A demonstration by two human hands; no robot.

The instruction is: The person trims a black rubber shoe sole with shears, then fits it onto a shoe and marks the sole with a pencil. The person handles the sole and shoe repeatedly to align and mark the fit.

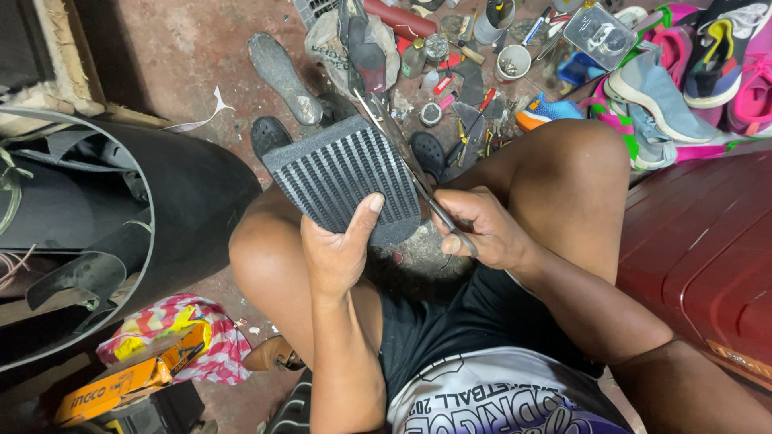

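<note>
Head view. Person seated low, knees apart, camera looking down at both hands over a stained red floor.

Left hand [342,253]: fingers closed around the near edge of a ribbed dark grey rubber sole sheet [342,177], thumb pressed flat on its top face. Sheet is held tilted, above the left knee, far end pointing up-left in the scene.

Right hand [482,229]: fingers curled tight around the handles of a pair of scissors [406,153]. Blades run far-left from the hand along the right edge of the sheet, touching or just beside it; cannot tell whether the blades are closed on the rubber.

Surroundings: black clogs [269,135] on the floor under the sheet, partly hidden. A loose grey shoe sole [281,74] lies farther off, left of a clutter of small tools, bottles and cups [466,56]. Far right: pile of sneakers [683,80] in grey, pink, blue and green. Near right: dark red slatted bench [700,241]. Left: large roll of black rubber sheeting [185,185]. Near left: orange cardboard box [129,382] beside a red-and-white patterned bag [213,337].
</note>
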